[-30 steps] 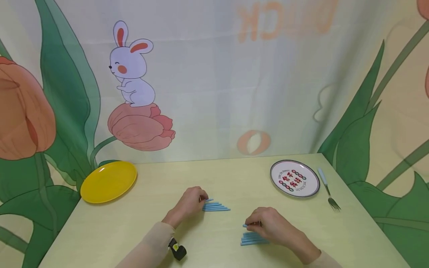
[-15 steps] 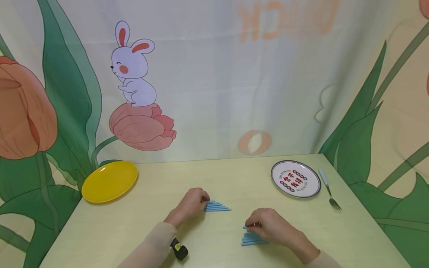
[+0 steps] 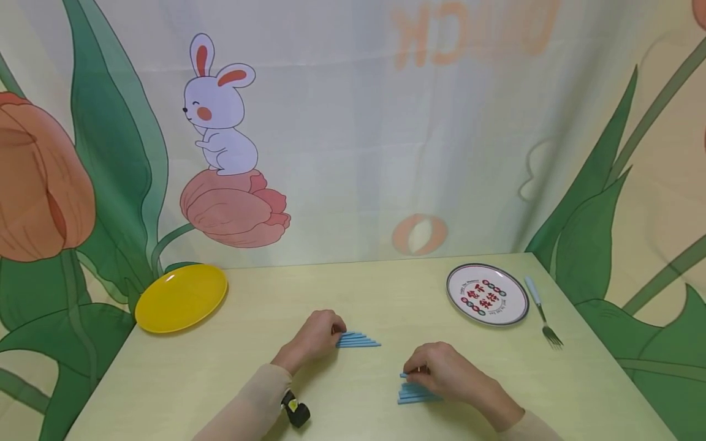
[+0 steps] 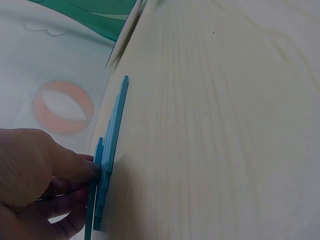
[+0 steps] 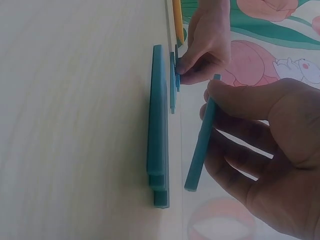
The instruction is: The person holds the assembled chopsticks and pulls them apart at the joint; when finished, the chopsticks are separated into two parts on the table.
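Note:
In the head view my left hand (image 3: 314, 335) is at the table's middle, beside a row of several thin blue sticks (image 3: 361, 342) stepped at their right ends. Thumb and fingers pinch one blue stick (image 4: 91, 205) along the row's far edge; whether it touches the table I cannot tell. Nearer and to the right, my right hand (image 3: 449, 370) pinches another blue stick (image 5: 201, 150), held apart above a second group of blue sticks (image 5: 157, 120) lying side by side. The right hand covers part of that group in the head view.
A yellow plate (image 3: 182, 299) lies at the back left of the pale table (image 3: 342, 410). Toward the back right are a white plate with a dark rim (image 3: 463, 279) and a fork (image 3: 542, 313). A printed curtain (image 3: 342, 153) hangs behind the table's far edge.
The left hand's stick has come down and nearer to its row, closing the gap seen earlier. My right hand and its stick have hardly moved.

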`<action>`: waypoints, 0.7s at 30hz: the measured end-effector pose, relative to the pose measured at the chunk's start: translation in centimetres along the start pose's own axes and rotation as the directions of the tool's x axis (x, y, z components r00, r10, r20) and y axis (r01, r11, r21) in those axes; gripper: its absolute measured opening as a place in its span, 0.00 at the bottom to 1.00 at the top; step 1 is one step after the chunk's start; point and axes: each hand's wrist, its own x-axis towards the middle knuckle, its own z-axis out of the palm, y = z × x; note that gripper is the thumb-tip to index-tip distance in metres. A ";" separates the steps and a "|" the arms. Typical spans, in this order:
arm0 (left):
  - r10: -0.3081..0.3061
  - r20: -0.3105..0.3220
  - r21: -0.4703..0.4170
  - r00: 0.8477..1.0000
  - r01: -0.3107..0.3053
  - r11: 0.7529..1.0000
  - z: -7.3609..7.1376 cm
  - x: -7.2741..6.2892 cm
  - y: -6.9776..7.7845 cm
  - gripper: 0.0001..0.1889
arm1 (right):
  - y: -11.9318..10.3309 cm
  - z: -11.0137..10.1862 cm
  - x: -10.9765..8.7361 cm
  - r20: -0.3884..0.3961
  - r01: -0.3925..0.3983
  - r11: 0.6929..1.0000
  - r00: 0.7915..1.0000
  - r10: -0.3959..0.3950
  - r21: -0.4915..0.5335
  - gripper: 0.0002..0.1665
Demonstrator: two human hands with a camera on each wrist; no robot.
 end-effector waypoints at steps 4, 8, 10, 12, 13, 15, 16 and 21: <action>0.011 -0.004 0.008 1.000 -0.011 1.000 0.1 0.2 -0.2 0.04 | 0.1 0.1 0.1 0.002 0.005 1.000 1.000 -0.005 -0.005 0.05; 0.006 -0.002 0.008 1.000 -0.006 1.000 0.2 0.3 -0.1 0.05 | 0.2 0.2 0.1 0.021 -0.011 1.000 1.000 0.011 -0.001 0.05; -0.004 0.002 0.003 1.000 0.004 1.000 0.1 0.3 0.0 0.05 | 0.2 0.2 0.1 0.033 -0.026 1.000 0.999 0.026 0.000 0.05; -0.012 0.005 0.004 1.000 0.012 1.000 0.0 0.3 0.0 0.05 | 0.2 0.2 0.1 0.042 -0.034 0.999 0.999 0.034 0.000 0.05; -0.014 0.006 0.003 1.000 0.014 1.000 0.0 0.3 0.1 0.05 | 0.2 0.2 0.1 0.046 -0.036 0.999 0.998 0.036 -0.001 0.05; -0.018 0.008 0.006 1.000 0.018 1.000 0.1 0.3 0.1 0.05 | 0.1 0.1 0.1 0.053 -0.034 0.999 0.998 0.034 -0.004 0.04; -0.022 0.010 0.006 1.000 0.022 1.000 0.1 0.3 0.1 0.05 | 0.1 0.1 0.1 0.057 -0.035 0.999 0.998 0.035 -0.004 0.04; -0.025 0.011 0.003 1.000 0.024 1.000 0.1 0.2 0.0 0.06 | 0.2 0.1 0.2 0.081 -0.051 0.999 0.995 0.051 -0.010 0.04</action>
